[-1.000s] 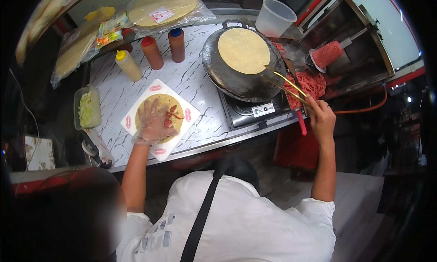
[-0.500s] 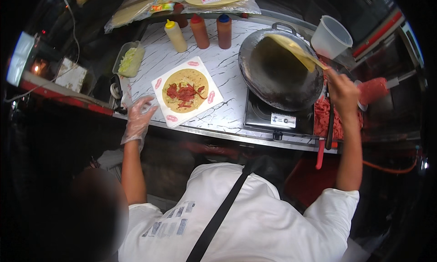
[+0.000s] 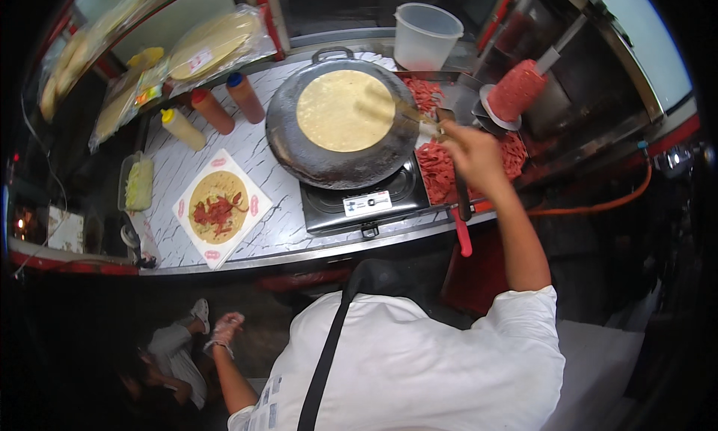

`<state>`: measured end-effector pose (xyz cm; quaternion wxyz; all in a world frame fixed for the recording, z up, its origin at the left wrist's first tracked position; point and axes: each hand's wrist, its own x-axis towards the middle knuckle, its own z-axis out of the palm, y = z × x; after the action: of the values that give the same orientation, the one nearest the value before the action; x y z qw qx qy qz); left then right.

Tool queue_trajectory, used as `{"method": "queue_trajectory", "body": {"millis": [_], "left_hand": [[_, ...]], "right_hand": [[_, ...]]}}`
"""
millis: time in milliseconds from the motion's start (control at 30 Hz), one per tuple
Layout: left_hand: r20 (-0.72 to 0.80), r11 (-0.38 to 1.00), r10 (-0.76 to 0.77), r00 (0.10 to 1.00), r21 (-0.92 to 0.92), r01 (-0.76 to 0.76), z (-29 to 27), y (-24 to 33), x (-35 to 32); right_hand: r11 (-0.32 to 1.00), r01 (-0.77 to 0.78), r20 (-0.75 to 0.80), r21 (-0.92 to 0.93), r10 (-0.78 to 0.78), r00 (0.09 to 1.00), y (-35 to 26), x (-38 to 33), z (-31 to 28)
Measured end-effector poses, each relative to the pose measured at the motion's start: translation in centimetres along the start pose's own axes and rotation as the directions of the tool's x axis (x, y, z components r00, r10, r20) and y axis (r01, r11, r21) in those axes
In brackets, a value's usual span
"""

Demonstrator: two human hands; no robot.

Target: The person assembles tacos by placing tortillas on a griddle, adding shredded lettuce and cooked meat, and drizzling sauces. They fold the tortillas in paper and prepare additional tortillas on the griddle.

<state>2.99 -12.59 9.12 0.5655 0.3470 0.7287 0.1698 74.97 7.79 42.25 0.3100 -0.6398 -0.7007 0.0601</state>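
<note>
A round flatbread (image 3: 346, 111) lies flat in the black wok-like pan (image 3: 321, 173). My right hand (image 3: 471, 154), at the pan's right rim, is closed on a pale wooden utensil (image 3: 411, 114) smeared by motion; its tip reaches over the bread's right side. My left hand (image 3: 226, 328), in a clear plastic glove, hangs below the counter edge, fingers loosely bent and nothing visible in them. On the counter left of the pan, a second flatbread (image 3: 221, 184) topped with red meat strips (image 3: 217, 215) rests on white square paper (image 3: 212, 254).
The pan sits on a black gas stove (image 3: 407, 184). Right of it are shredded meat (image 3: 436, 173), a red-handled knife (image 3: 461, 236) and a meat spit (image 3: 516, 90). Sauce bottles (image 3: 212, 111) and a tub of shredded greens (image 3: 136, 184) stand left. Another person (image 3: 176, 356) is lower left.
The flatbread that was lifted at the pan's right side now lies flat in it. My left hand has dropped from beside the paper to below the counter. The view has swung right.
</note>
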Motion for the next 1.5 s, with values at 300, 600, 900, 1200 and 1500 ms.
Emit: {"method": "queue_trajectory", "body": {"millis": [300, 600, 900, 1200, 1500], "left_hand": [[0.473, 0.168, 0.003, 0.881, 0.868, -0.466, 2.3, -8.9, 0.0], [0.46, 0.152, 0.081, 0.884, 0.871, -0.467, -1.2, -7.5, 4.2], [-0.148, 0.863, -0.089, 0.985, 0.483, 0.151, -2.2, -1.3, 5.5], [0.507, 0.501, -0.001, 0.862, 0.746, -0.438, -8.3, -9.9, 12.1], [0.229, 0.832, 0.113, 0.967, 0.51, -0.218, -18.9, -16.4, 15.8]], "right_hand": [[0.981, -0.185, -0.238, -0.054, 0.167, 0.957, 2.9, -4.5, -2.0], [0.847, -0.4, -0.038, -0.351, 0.414, 0.909, 2.6, -7.8, 2.1], [0.715, -0.355, -0.143, -0.603, 0.34, 0.929, -2.9, -5.6, 4.2], [0.873, 0.013, 0.106, 0.487, -0.074, 0.992, -23.4, 2.2, 28.3], [0.78, -0.493, -0.217, 0.385, 0.596, 0.773, -17.3, 21.7, 48.3]]}}
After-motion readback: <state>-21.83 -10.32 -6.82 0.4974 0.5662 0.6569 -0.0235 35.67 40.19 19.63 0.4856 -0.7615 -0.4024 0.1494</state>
